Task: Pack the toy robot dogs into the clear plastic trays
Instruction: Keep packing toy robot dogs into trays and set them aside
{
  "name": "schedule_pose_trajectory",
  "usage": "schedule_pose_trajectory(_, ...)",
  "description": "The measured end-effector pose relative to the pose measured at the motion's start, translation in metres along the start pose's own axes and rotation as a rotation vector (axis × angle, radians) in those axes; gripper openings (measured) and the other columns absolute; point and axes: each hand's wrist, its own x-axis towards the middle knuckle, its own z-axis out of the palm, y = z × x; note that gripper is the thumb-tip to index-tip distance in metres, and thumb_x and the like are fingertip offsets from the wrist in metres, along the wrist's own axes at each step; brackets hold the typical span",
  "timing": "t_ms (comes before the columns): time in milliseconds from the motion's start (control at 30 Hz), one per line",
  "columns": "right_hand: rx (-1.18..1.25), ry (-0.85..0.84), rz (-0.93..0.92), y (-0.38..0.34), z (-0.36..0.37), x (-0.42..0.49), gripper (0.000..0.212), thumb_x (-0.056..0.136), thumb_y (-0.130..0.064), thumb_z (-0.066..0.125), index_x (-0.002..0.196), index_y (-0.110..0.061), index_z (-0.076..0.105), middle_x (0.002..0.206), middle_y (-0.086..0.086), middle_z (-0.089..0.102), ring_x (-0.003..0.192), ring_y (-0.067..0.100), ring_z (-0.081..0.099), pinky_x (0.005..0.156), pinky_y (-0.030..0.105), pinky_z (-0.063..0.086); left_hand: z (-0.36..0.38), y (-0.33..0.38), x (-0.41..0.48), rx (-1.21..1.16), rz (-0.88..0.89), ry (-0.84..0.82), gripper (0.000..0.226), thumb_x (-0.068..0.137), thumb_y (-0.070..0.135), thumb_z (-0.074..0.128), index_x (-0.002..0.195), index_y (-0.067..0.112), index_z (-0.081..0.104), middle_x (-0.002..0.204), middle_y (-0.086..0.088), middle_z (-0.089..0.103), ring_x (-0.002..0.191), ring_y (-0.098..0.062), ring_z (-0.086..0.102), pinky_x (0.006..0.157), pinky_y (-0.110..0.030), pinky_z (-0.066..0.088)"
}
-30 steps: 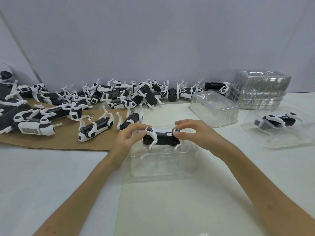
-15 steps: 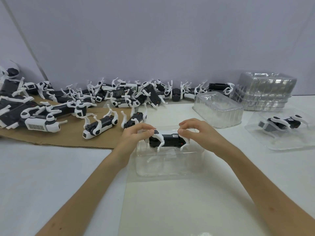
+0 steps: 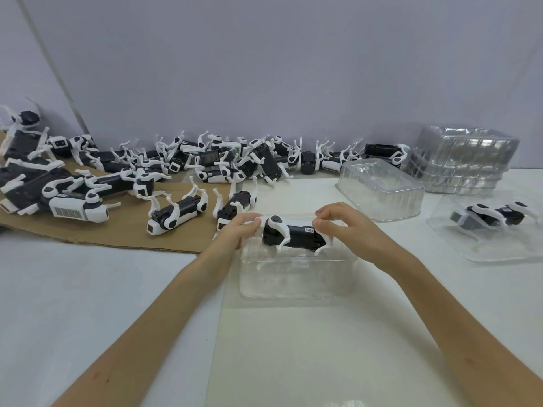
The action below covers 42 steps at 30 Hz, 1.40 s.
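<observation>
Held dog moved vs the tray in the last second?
No. The toy robot dog keeps its place against the clear tray, with the left hand and right hand gripping its ends. Everything shifts together, so that is the head camera.

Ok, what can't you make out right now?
Head view only:
- Whether the held dog is seated in the clear tray: the left hand and right hand cover its ends, tray walls glare.
- Its label: too small to read.
- Dog pile count: tangled, cut off at the left edge.
- Tray stack count: clear layers merge.
</observation>
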Motion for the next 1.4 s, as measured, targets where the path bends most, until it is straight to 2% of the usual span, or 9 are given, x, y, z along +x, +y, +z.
schedule_pose_trajectory(200,-0.003,-0.019,-0.019,0.001,0.0,0.0,0.022,0.089,-0.041,0.067,0.087,-0.02,0.068,0.116,-0.02,0.059,0.106,-0.015,0.051,0.084,0.012,0.032,0.008,-0.007,0.007,0.085,0.004,0.193,0.021,0.081,0.016,0.069,0.093,0.033,0.07,0.092,0.004,0.072,0.107,-0.017,0.062,0.101,-0.033,0.04)
schedule_pose_trajectory(367,-0.037,0.04,-0.048,0.002,0.0,0.001,0.013,0.085,-0.037,0.075,0.094,-0.03,0.067,0.121,-0.019,0.061,0.117,-0.004,0.054,0.084,0.015,0.037,0.005,-0.008,0.004,0.131,0.018,0.139,0.034,0.068,0.045,0.069,0.101,0.038,0.068,0.101,0.016,0.068,0.114,-0.008,0.057,0.09,-0.026,0.039)
schedule_pose_trajectory(533,-0.067,-0.014,0.157,0.004,-0.018,0.0,0.05,0.089,-0.061,0.057,0.131,-0.035,0.05,0.135,-0.017,0.048,0.12,0.007,0.051,0.097,0.03,0.041,0.012,0.001,0.004,0.228,-0.049,0.08,0.076,0.062,0.065,0.066,0.128,0.031,0.051,0.129,0.014,0.053,0.122,-0.005,0.049,0.093,-0.024,0.036)
schedule_pose_trajectory(633,-0.199,-0.133,0.248,0.008,-0.021,-0.001,0.05,0.087,-0.07,0.049,0.111,-0.028,0.061,0.118,-0.012,0.059,0.108,0.007,0.055,0.082,0.023,0.039,0.009,0.0,-0.005,0.262,-0.053,0.057,0.062,0.066,0.061,0.08,0.117,0.035,0.057,0.119,0.019,0.056,0.109,0.008,0.049,0.077,-0.015,0.034)
schedule_pose_trajectory(933,0.275,-0.012,-0.1,-0.001,-0.011,-0.001,0.067,0.072,-0.047,0.078,0.133,-0.051,0.052,0.138,-0.012,0.05,0.113,0.007,0.064,0.093,0.033,0.054,0.008,0.015,-0.013,-0.008,0.038,0.14,0.07,0.055,0.055,0.09,0.114,0.037,0.056,0.123,0.002,0.067,0.113,-0.023,0.066,0.084,-0.033,0.051)
schedule_pose_trajectory(1067,0.223,0.144,-0.206,-0.001,-0.009,0.0,0.062,0.074,-0.031,0.085,0.126,-0.052,0.057,0.135,-0.023,0.051,0.107,0.006,0.062,0.085,0.022,0.051,0.008,0.016,-0.013,-0.043,0.019,0.057,0.072,0.054,0.038,0.093,0.115,0.038,0.056,0.108,-0.006,0.071,0.093,-0.022,0.072,0.079,-0.042,0.059)
schedule_pose_trajectory(1167,0.127,0.195,-0.233,0.002,-0.008,0.0,0.062,0.078,-0.024,0.083,0.129,-0.047,0.056,0.134,-0.024,0.052,0.107,0.002,0.058,0.08,0.019,0.048,0.01,0.015,-0.012,0.076,0.122,0.152,0.081,0.058,0.036,0.087,0.129,0.041,0.05,0.124,-0.007,0.061,0.106,-0.027,0.067,0.084,-0.042,0.06)
schedule_pose_trajectory(1267,0.072,0.156,-0.194,0.006,-0.002,0.002,0.06,0.087,-0.032,0.074,0.139,-0.042,0.046,0.139,-0.021,0.049,0.115,0.003,0.057,0.088,0.022,0.047,0.009,0.014,-0.011,0.021,0.14,0.144,0.076,0.055,0.036,0.089,0.122,0.044,0.053,0.117,-0.005,0.066,0.1,-0.025,0.069,0.078,-0.042,0.059)
schedule_pose_trajectory(1400,-0.092,0.132,-0.053,0.007,0.005,0.003,0.07,0.09,-0.042,0.066,0.151,-0.036,0.033,0.158,-0.011,0.031,0.139,0.006,0.033,0.112,0.032,0.03,0.013,0.008,-0.01,0.06,0.129,0.237,0.059,0.075,0.038,0.085,0.125,0.042,0.052,0.128,0.016,0.058,0.115,-0.007,0.058,0.101,-0.038,0.045)
